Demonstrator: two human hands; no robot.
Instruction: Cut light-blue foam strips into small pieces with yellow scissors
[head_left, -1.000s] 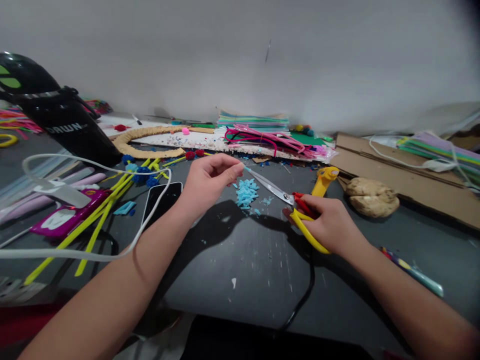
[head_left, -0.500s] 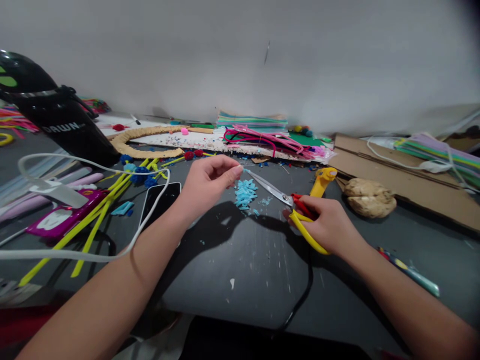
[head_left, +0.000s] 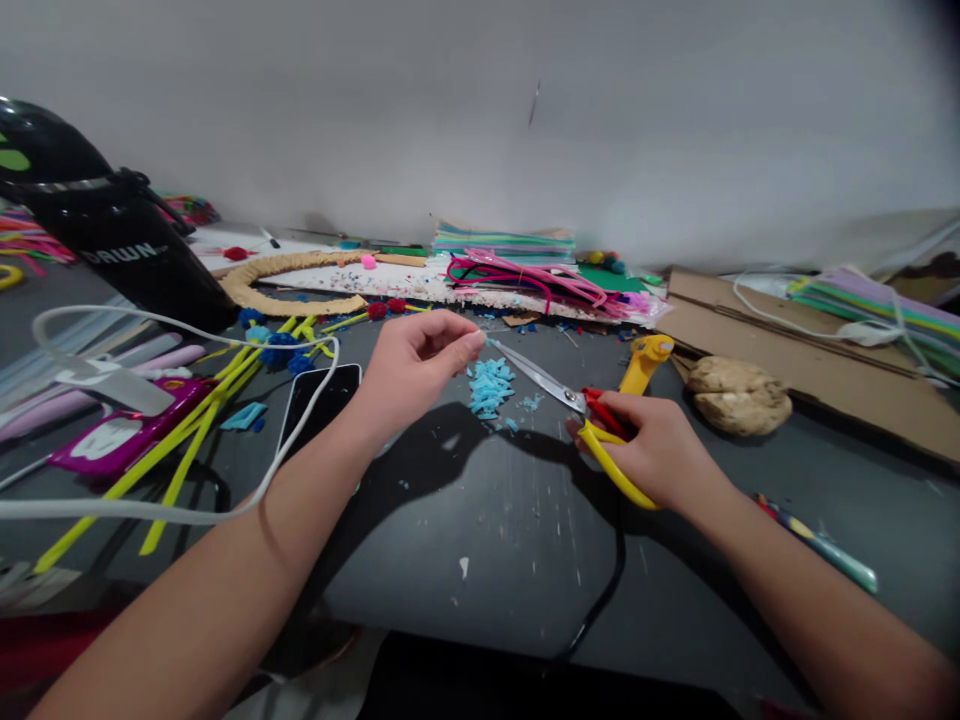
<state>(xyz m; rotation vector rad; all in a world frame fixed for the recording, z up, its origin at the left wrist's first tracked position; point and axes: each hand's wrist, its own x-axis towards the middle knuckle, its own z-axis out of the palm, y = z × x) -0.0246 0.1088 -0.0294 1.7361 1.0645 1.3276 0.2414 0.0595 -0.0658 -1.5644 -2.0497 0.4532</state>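
Observation:
Thumb and forefinger of my left hand (head_left: 427, 365) are pinched on a small light-blue piece (head_left: 490, 342), mostly hidden by the fingertips; its material is too small to tell. My right hand (head_left: 660, 445) is closed round the red and yellow handles of a pair of scissors (head_left: 551, 386). The blades point left, their tips at the blue piece just beyond my left fingertips. Below the blades, a heap of light-blue snippets (head_left: 491, 388) lies on the dark grey table (head_left: 480, 540), with finer crumbs to its right.
A yellow glue gun (head_left: 645, 362) and a tan wrapped lump (head_left: 739, 396) stand right, before cardboard (head_left: 810, 350). On the left are a black bottle (head_left: 150, 250), a phone (head_left: 319, 400), yellow strips (head_left: 191, 450) and a white cable (head_left: 277, 465) over my forearm. Pink pipe cleaners (head_left: 532, 280) lie behind.
Almost nothing differs. Both hands and the scissors keep their places, with the blade tips still at the blue piece; the view has shifted very slightly.

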